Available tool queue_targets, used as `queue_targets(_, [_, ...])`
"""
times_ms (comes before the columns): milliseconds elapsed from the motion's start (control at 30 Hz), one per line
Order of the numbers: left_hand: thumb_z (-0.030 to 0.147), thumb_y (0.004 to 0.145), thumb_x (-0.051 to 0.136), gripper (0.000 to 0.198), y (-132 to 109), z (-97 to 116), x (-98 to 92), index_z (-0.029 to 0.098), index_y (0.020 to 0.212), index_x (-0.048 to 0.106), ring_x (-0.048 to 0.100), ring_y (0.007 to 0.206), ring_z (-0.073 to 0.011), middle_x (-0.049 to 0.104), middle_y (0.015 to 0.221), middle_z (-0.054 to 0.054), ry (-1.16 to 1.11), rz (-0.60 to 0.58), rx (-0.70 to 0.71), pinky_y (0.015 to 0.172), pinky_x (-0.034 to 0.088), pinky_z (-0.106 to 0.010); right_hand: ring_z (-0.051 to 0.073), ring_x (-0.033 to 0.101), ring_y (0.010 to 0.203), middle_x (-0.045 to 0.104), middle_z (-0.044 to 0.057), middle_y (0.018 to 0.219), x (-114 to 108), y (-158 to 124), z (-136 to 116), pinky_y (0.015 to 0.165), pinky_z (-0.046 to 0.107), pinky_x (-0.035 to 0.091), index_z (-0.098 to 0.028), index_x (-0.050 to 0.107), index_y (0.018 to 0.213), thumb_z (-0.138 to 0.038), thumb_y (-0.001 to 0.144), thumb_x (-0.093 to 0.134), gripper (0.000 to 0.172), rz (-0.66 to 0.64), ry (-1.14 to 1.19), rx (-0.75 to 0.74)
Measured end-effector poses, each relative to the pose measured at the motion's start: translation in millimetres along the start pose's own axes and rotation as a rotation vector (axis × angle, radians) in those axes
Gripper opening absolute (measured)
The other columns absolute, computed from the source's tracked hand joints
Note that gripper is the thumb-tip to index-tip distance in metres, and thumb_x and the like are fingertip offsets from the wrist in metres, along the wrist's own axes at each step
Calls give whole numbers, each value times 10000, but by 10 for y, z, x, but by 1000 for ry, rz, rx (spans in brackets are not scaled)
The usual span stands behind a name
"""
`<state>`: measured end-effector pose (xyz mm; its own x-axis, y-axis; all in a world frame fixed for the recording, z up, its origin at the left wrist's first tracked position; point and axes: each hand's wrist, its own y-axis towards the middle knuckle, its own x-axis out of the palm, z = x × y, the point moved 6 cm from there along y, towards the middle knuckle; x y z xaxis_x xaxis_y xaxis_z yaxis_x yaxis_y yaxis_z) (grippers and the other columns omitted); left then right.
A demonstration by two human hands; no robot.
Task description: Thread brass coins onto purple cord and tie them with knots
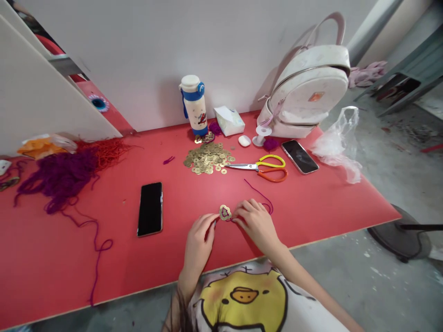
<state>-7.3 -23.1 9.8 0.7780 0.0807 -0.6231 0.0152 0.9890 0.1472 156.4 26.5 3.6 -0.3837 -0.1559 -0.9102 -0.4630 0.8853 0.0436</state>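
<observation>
Between my two hands, low over the red table, is a small flower-shaped ring of brass coins [224, 212] laced with purple yarn. My left hand [200, 236] pinches its left edge between thumb and fingers. On the other side my right hand [255, 222] has its fingertips closed on the purple yarn [266, 203] close to the ring, and a loose length curls out behind that hand. A heap of brass coins [208, 158] with centre holes lies farther back. Scissors [259, 167] with yellow and orange handles rest at its right, the blade tips touching the coins.
A phone [150, 209] lies left, another phone [299, 157] right. Purple yarn [65, 175] tangles at far left. Along the wall stand a bottle [194, 106], a tissue pack [229, 121], a white spool [262, 135] and a backpack [308, 92]. A plastic bag [339, 143] sits by the right edge.
</observation>
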Motion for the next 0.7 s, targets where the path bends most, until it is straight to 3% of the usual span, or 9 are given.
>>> queue_targets(100, [170, 945, 439, 316, 78, 0, -5, 231, 1198, 619, 632, 1156, -197, 689, 1216, -73, -113, -49, -35, 1016, 481, -354, 223, 606, 850, 700, 65, 916, -19, 75, 28, 750, 337, 416, -207, 669, 856, -225, 911, 631, 68, -44, 76, -12])
queue_targets(200, [240, 944, 487, 367, 243, 15, 67, 232, 1309, 527, 586, 1236, -203, 645, 1304, -91, -299, -178, -75, 1074, 438, -373, 194, 649, 793, 718, 36, 865, -112, 187, 40, 708, 286, 425, -207, 623, 929, -182, 956, 535, 96, -126, 309, 24])
queue_targets(300, [275, 833, 657, 448, 452, 14, 187, 217, 1256, 521, 585, 1236, -226, 641, 1293, -114, -490, -277, -119, 1052, 460, -363, 157, 647, 697, 694, -4, 751, -258, 339, -29, 671, 241, 427, -206, 583, 965, -156, 964, 482, 112, -194, 545, -15])
queue_targets(400, [311, 765, 716, 319, 652, -52, 297, 193, 1026, 575, 681, 1037, -216, 725, 1043, -77, -622, -319, -204, 958, 516, -354, 135, 607, 638, 650, -19, 697, -379, 527, -86, 652, 224, 413, -193, 571, 942, -141, 946, 476, 108, -219, 597, -108])
queue_targets(500, [335, 706, 756, 330, 805, -158, 332, 178, 938, 582, 713, 756, -189, 723, 804, -26, -714, -346, -323, 736, 562, -311, 131, 578, 659, 631, -12, 730, -423, 719, -64, 661, 227, 402, -183, 558, 912, -142, 932, 472, 97, -213, 607, -183])
queue_targets(700, [389, 699, 776, 333, 986, -213, 191, 123, 880, 692, 670, 611, -168, 727, 718, -65, -662, -398, -285, 569, 494, -255, 134, 514, 674, 544, -14, 735, -334, 970, 82, 677, 251, 386, -179, 526, 847, -173, 925, 466, 99, -248, 650, -310])
